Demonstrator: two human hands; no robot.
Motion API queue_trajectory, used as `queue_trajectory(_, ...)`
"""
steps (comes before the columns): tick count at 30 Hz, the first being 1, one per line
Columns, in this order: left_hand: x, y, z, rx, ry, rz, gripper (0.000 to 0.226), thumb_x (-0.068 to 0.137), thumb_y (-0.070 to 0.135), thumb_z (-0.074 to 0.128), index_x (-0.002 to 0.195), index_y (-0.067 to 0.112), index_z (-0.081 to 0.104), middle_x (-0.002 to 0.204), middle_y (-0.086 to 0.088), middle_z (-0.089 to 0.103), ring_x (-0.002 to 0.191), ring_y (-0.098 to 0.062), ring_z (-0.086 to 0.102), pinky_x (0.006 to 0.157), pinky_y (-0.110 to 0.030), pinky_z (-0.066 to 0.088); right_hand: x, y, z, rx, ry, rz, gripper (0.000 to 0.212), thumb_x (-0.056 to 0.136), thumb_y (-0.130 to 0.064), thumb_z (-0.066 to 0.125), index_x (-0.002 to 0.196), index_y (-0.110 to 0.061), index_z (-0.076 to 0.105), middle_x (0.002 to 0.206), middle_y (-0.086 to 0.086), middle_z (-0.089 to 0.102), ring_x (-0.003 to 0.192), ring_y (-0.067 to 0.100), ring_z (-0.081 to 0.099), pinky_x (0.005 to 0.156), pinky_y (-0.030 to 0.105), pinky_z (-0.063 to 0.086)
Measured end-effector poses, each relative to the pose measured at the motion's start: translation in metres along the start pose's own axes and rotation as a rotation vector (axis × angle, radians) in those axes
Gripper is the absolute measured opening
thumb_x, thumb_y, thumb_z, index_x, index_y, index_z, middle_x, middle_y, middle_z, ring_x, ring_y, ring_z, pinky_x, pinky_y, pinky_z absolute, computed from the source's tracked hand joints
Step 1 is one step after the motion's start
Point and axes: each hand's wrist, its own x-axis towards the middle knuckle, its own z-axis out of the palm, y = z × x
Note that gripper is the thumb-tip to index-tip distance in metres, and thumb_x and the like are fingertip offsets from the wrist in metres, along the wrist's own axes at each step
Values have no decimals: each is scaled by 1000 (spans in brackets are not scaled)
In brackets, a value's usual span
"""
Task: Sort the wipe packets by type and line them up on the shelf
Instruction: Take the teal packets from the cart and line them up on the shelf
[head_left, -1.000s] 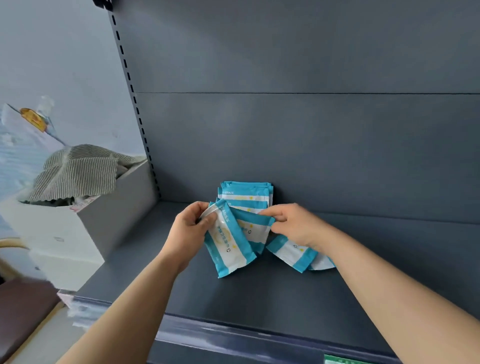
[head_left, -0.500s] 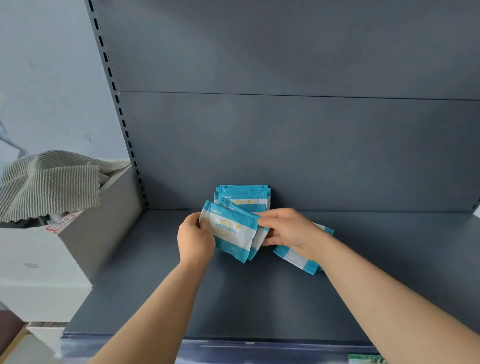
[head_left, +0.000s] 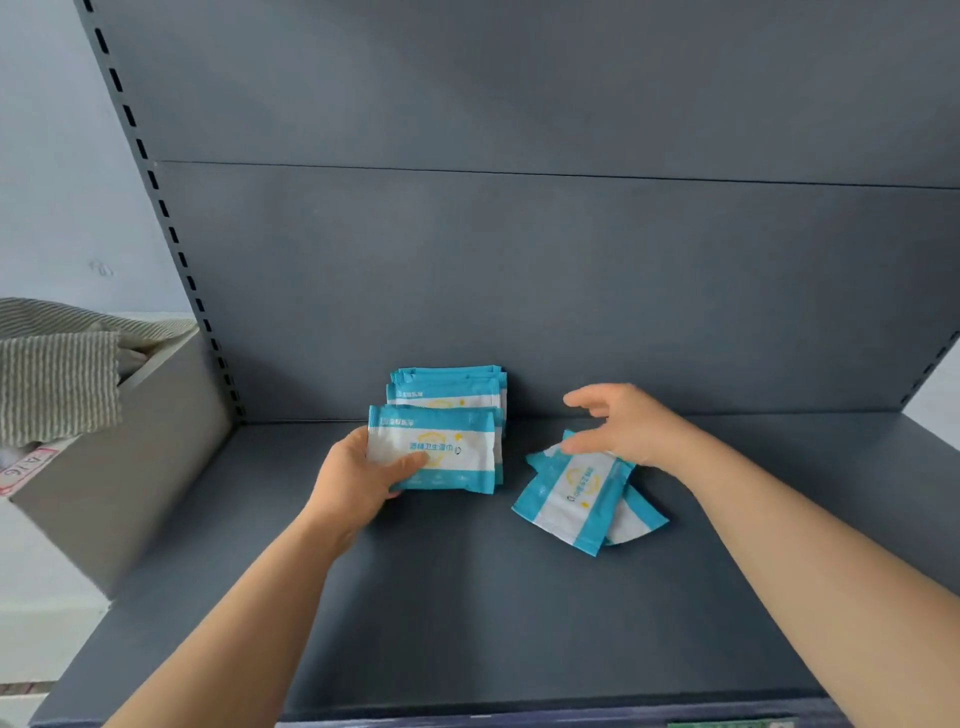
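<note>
— From the head view, what is seen at the left hand (head_left: 358, 483)?

— A flat white plastic wipe packet with teal bands (head_left: 436, 449) is gripped by it at the packet's left end. The thumb is laid across the front and the fingers are curled behind. The packet is held upright, print towards the camera, just in front of a row of matching teal-and-white packets (head_left: 447, 387) stood against the dark grey metal back panel (head_left: 519, 286).

— And the right hand (head_left: 623, 426)?

— Nothing is held by it. Its fingers are spread and loosely straight, palm down, over two loose teal-and-white packets (head_left: 571, 493). These are laid flat and askew, one overlapping the other, on the dark grey metal shelf (head_left: 467, 597), to the right of the row. Whether the upper packet is touched by the lowest fingertip cannot be told.

— What else is shown?

— A pale cardboard box (head_left: 119, 467) is set just beside the shelf's left edge, and a striped beige cloth (head_left: 57, 384) is draped over its top.
</note>
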Motion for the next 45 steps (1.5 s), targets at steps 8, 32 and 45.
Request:
queue_trajectory(8,14,-1,10,367,144,137,24,85,23,70,104,14,57,101,2,65,86,-14,60,67,-28,45,-2,31,-4,-125,-89,138,61,59,-26,90,111,-23,59,105,-6,66,88,9,67,78,30,56)
queue_trajectory(32,10,-4,-14,220,11,155,15,87,27,69,98,22,61,95,6,70,83,-13,67,61,-31,57,2,-6,29,354,-3,-16,35,73,5,76,100,-9,58,99,6,72,92,21,71,84,46,57)
queue_trajectory(45,8,-2,-15,-36,-121,88,30,82,6,73,107,8,57,104,-7,70,85,-20,72,66,-35,61,5,-33,42,201,93,-131,32,73,0,76,94,-16,58,90,-4,70,80,12,68,66,25,53)
